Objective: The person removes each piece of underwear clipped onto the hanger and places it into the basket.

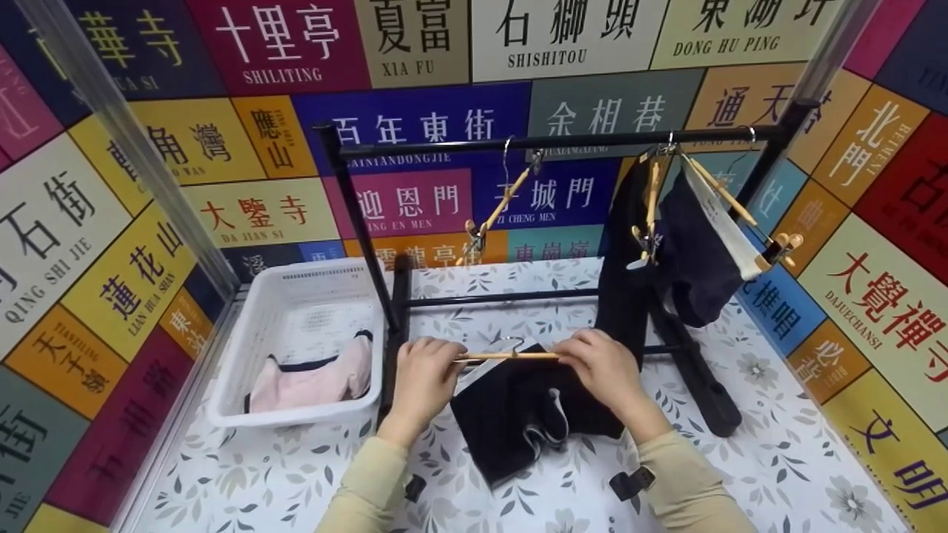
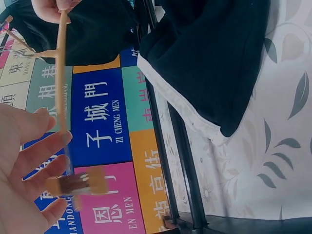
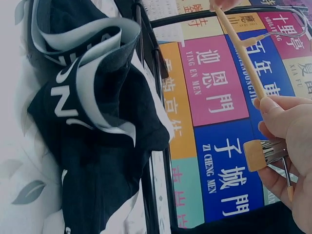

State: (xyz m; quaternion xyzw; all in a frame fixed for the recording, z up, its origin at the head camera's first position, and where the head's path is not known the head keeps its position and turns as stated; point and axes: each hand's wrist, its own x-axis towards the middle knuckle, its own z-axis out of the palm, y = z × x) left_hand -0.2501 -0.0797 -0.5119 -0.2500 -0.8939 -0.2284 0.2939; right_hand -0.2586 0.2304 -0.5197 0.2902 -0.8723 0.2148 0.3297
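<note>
Hanger (image 1: 537, 355), wooden | left hand (image 1: 426, 370): pinching it, other fingers spread | right hand (image 1: 603, 370): pinching it, fingers curled

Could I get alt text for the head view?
A person's left hand and right hand hold a wooden hanger over a black garment; a white basket with pink clothing stands beside a black rack hung with dark clothes.

Rail (image 1: 429, 147) offers hands (image 1: 424, 368) room left, garments (image 1: 692, 259) crowding right.

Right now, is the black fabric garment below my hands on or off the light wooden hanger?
Off: the black garment lies on the white floral tabletop, apart from the hanger in your hands.
</note>
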